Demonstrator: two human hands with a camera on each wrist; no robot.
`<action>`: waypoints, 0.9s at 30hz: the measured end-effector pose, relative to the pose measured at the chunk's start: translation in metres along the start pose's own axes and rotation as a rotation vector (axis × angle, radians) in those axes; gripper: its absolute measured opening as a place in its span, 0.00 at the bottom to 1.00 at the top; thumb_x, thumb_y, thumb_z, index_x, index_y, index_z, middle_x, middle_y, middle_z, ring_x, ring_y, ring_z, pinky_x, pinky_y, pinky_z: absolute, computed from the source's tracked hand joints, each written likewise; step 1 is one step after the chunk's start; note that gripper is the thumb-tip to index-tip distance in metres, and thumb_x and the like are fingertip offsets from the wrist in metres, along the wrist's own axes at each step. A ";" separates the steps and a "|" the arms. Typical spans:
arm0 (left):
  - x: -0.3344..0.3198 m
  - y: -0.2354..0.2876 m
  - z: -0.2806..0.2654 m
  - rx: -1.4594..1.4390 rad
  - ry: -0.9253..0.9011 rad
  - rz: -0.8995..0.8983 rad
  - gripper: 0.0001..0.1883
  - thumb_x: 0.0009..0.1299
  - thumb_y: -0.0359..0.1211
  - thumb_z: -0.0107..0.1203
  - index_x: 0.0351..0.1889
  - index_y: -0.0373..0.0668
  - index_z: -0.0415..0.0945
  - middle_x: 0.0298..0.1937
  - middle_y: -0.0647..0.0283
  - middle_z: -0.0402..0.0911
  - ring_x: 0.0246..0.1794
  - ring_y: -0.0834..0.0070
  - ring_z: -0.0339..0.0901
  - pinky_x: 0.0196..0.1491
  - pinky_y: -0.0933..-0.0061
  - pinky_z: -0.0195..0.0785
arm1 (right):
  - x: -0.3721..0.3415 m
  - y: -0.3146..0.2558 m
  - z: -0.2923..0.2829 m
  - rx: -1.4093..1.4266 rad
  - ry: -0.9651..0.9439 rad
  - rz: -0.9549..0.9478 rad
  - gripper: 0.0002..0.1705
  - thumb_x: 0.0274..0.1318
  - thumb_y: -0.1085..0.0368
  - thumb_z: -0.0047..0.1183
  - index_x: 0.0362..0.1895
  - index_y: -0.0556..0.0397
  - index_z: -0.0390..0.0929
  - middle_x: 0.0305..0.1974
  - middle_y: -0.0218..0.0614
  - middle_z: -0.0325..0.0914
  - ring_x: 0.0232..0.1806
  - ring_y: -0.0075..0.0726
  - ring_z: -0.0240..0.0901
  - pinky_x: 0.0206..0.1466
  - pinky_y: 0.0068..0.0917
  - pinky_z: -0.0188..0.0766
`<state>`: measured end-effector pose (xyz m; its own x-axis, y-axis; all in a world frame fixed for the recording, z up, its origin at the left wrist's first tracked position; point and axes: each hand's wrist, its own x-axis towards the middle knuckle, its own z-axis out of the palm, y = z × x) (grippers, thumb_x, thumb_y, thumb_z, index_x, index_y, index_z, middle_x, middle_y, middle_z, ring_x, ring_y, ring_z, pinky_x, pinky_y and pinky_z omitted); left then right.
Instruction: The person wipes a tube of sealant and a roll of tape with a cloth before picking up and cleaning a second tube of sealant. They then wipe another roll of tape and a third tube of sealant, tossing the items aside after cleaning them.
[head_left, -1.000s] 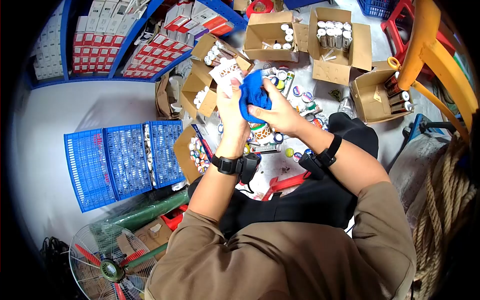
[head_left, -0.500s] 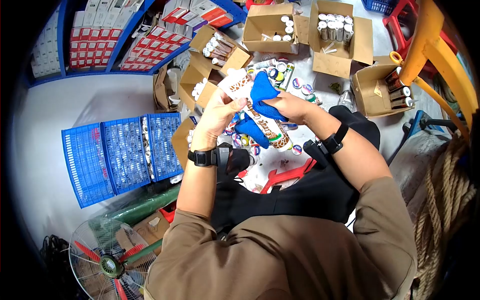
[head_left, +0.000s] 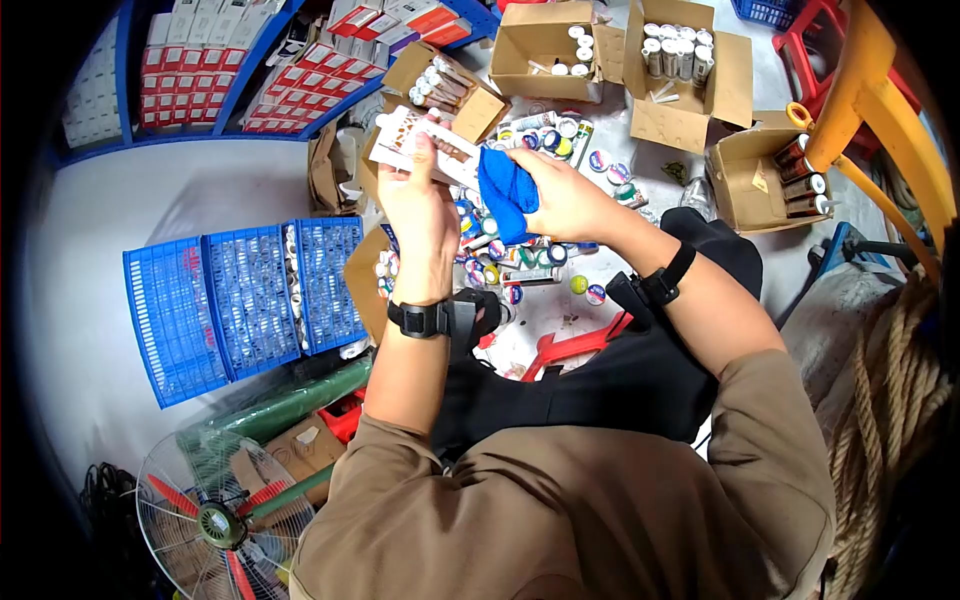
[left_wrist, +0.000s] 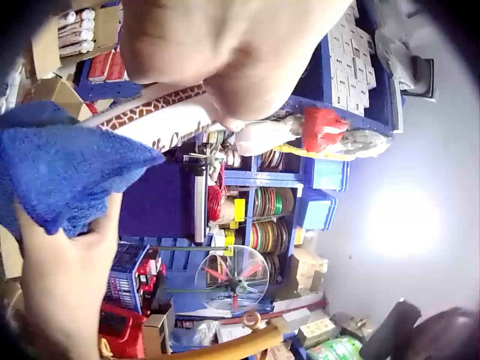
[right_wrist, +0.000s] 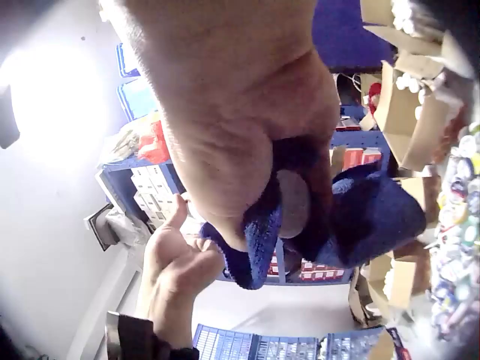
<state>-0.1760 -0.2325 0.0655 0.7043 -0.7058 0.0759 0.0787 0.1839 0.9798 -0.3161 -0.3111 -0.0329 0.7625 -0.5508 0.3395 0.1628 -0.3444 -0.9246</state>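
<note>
My left hand (head_left: 420, 205) grips a white sealant cartridge (head_left: 455, 158) with a brown giraffe pattern, its thumb lying along the tube. The cartridge slants, its patterned end up to the left. Around its other end is a blue cloth (head_left: 508, 192), which my right hand (head_left: 568, 200) holds. From the right wrist, the round end of the cartridge (right_wrist: 294, 204) shows between folds of the cloth (right_wrist: 367, 217). In the left wrist view the cloth (left_wrist: 75, 176) covers the tube's near part, and brown lettering shows beside the left fingers.
Below the hands, many loose caps and cartridges (head_left: 530, 275) cover the work surface. Open cardboard boxes (head_left: 675, 125) with upright cartridges stand behind and to the right (head_left: 745, 210). Blue crates (head_left: 255, 300) stand left, a fan (head_left: 222, 525) at lower left, a yellow frame (head_left: 850, 90) at right.
The cartridge swung from slanting down to the right to a flatter pose higher at the left. The cloth slid from its middle to its right end. Both hands stayed on their holds.
</note>
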 end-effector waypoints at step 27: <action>-0.028 -0.027 -0.026 0.105 -0.198 -0.044 0.27 0.72 0.24 0.56 0.67 0.47 0.58 0.64 0.52 0.72 0.61 0.64 0.74 0.63 0.64 0.70 | -0.002 -0.004 0.013 0.635 -0.104 0.278 0.27 0.60 0.63 0.60 0.61 0.57 0.69 0.49 0.36 0.80 0.48 0.23 0.75 0.54 0.27 0.73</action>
<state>-0.1795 -0.1995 0.0316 0.5485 -0.8342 0.0570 0.0252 0.0846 0.9961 -0.3101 -0.2993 -0.0324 0.8798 -0.4673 0.0864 0.2631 0.3276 -0.9075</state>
